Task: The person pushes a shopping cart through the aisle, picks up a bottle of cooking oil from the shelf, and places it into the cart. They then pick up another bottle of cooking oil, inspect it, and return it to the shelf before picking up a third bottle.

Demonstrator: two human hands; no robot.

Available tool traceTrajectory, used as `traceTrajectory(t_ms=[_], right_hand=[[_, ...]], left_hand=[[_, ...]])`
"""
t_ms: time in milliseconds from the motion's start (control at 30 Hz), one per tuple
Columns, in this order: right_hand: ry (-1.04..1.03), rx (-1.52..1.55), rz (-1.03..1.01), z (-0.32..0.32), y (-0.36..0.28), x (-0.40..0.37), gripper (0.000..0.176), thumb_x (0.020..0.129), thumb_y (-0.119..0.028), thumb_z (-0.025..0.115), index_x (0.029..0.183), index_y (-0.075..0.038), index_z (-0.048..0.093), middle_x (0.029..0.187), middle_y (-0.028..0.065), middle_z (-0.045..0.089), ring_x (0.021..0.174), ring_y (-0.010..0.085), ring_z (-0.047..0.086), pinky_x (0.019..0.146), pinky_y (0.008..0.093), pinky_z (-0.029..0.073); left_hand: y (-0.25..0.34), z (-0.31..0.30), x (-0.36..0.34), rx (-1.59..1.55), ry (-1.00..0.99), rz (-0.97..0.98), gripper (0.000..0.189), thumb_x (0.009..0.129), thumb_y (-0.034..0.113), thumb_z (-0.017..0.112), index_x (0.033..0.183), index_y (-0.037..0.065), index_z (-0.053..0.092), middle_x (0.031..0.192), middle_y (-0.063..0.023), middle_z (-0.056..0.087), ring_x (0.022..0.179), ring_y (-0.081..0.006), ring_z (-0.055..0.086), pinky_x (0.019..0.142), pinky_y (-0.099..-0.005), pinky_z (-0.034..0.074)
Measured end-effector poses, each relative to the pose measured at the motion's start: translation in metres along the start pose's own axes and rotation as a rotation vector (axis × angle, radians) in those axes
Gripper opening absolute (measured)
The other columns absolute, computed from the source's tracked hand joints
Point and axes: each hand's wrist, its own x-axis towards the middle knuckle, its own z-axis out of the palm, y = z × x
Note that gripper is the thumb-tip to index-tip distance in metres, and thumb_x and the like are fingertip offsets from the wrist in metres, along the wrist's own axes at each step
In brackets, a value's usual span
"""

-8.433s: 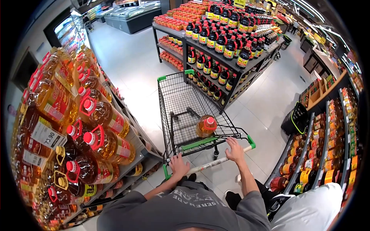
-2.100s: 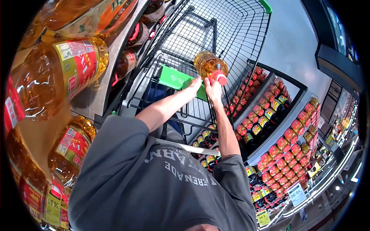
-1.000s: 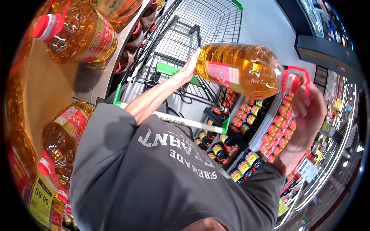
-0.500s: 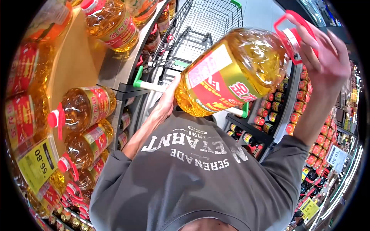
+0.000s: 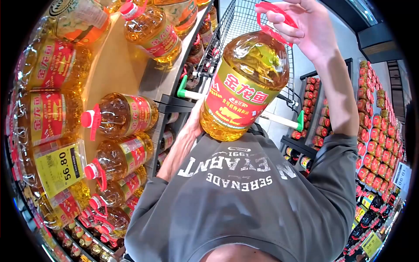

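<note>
1. Golden oil, visible through the clear plastic of a large, round-shouldered bottle [image 5: 244, 83] with a red-and-gold label, just off centre toward 1 o'clock. Leaning slightly, neck toward 1 o'clock and base toward 7, close before a grey shirt with white lettering [image 5: 240, 214].

2. At 1 o'clock, above the bottle: bare right hand [image 5: 307, 28], with fingers curled tight over the looped red plastic handle [image 5: 264, 6].

3. Against the lower side of the bottle, just left of centre: bare left hand [image 5: 192, 124], with fingers largely out of sight behind the plastic. Cannot tell whether spread or pressed together.

4. Behind the bottle, toward 12 o'clock: black wire shopping trolley [image 5: 235, 19], mostly covered. Cannot tell what lies in the basket. Nearer, a white handlebar with green ends [image 5: 192, 94], crossing behind the bottle.

5. Between 8 and 11 o'clock: clear plastic oil bottles with red caps [image 5: 128, 115], full of amber oil, around a smooth, wood-coloured board [image 5: 118, 56].

6. At 8 o'clock: yellow price card [image 5: 59, 168], marked 56.80.

7. At 3 o'clock: stacked rows of small red-topped jars [image 5: 377, 148], with reddish contents too small to identify.
</note>
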Motion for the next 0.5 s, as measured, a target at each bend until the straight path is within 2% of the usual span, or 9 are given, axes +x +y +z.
traceTrajectory(t_ms=[133,300,367,433,500], right_hand=[[-0.058,-0.056,-0.063,-0.006,0.009,0.013,0.034,0.088,-0.025,0.052,0.091,0.008,0.057,0.068,0.0048,0.055,0.044,0.0051,0.037,0.037,0.0167,0.026],[0.011,-0.103,-0.131,-0.008,0.016,0.019,0.027,0.087,-0.021,0.058,0.089,0.006,0.058,0.068,0.0037,0.055,0.046,0.0047,0.039,0.038,0.0161,0.025],[-0.074,-0.064,-0.125,-0.012,0.018,0.023,0.023,0.086,-0.019,0.061,0.089,0.004,0.059,0.068,0.0019,0.054,0.047,0.0043,0.038,0.038,0.0163,0.024],[-0.044,-0.103,-0.131,-0.013,0.022,0.026,0.019,0.087,-0.018,0.06,0.085,0.002,0.061,0.067,0.0007,0.053,0.047,0.0041,0.037,0.04,0.0177,0.023],[-0.11,-0.206,-0.202,-0.014,0.028,0.031,0.017,0.088,-0.016,0.059,0.08,-0.001,0.061,0.065,-0.0011,0.052,0.047,0.0039,0.035,0.042,0.0191,0.023]], left_hand=[[0.005,0.0,0.002,-0.037,-0.055,-0.016,0.054,0.1,0.044,0.04,0.136,0.005,0.046,0.131,-0.0128,0.057,0.117,-0.0249,0.058,0.101,-0.0425,0.048],[0.014,0.004,0.0,-0.033,-0.071,-0.089,0.056,0.099,0.046,0.041,0.136,0.005,0.045,0.132,-0.0139,0.056,0.118,-0.0255,0.058,0.1,-0.0435,0.048],[0.016,0.006,0.0,-0.041,-0.06,-0.107,0.056,0.099,0.046,0.041,0.137,0.005,0.045,0.132,-0.014,0.056,0.118,-0.0255,0.057,0.1,-0.0435,0.048],[0.017,0.007,0.001,-0.053,-0.047,-0.127,0.057,0.099,0.047,0.041,0.137,0.005,0.045,0.133,-0.0141,0.056,0.118,-0.0255,0.057,0.1,-0.0435,0.048],[0.018,0.007,0.002,-0.026,-0.031,-0.114,0.057,0.099,0.047,0.038,0.138,0.005,0.043,0.134,-0.0141,0.055,0.119,-0.0258,0.057,0.101,-0.0436,0.048]])
